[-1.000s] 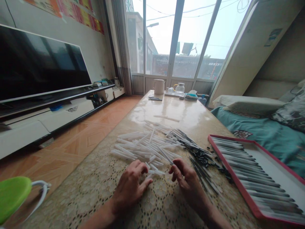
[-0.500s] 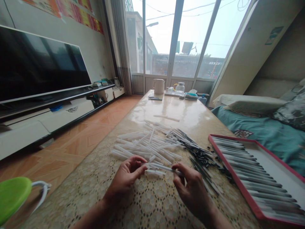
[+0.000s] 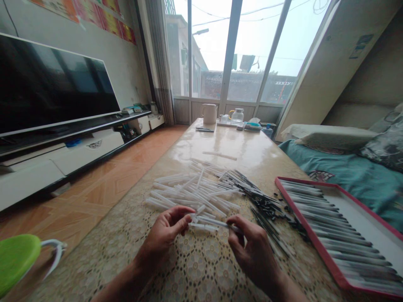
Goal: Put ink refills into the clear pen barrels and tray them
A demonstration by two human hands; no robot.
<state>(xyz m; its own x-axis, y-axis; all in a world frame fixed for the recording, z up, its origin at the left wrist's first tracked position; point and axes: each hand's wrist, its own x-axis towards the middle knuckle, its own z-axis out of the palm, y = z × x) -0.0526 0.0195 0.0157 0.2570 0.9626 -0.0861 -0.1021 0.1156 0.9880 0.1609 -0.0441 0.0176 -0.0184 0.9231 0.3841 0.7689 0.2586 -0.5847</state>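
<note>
My right hand (image 3: 248,239) is closed around one end of a whitish pen barrel (image 3: 214,221), which points left over the table. At its left end, my left hand (image 3: 173,224) pinches a small translucent piece (image 3: 193,217) between thumb and index finger; whether the piece touches the barrel I cannot tell. Just beyond my hands lies a loose heap of translucent white pen tubes (image 3: 189,188). To its right are a bundle of thin dark pen refills (image 3: 242,184) and scattered small black plugs (image 3: 292,220). A few tubes (image 3: 203,227) rest directly under the held barrel.
A red-rimmed box (image 3: 317,247) on the right holds a row of pens (image 3: 340,226). At the table's far end stand a beige kettle (image 3: 209,114) and a glass pitcher (image 3: 237,115). A green stool (image 3: 19,262) is at the lower left, a bed (image 3: 355,172) at the right.
My left hand has shifted slightly left and down, and its fingertips sit a little farther from the barrel's end. My right hand has hardly moved.
</note>
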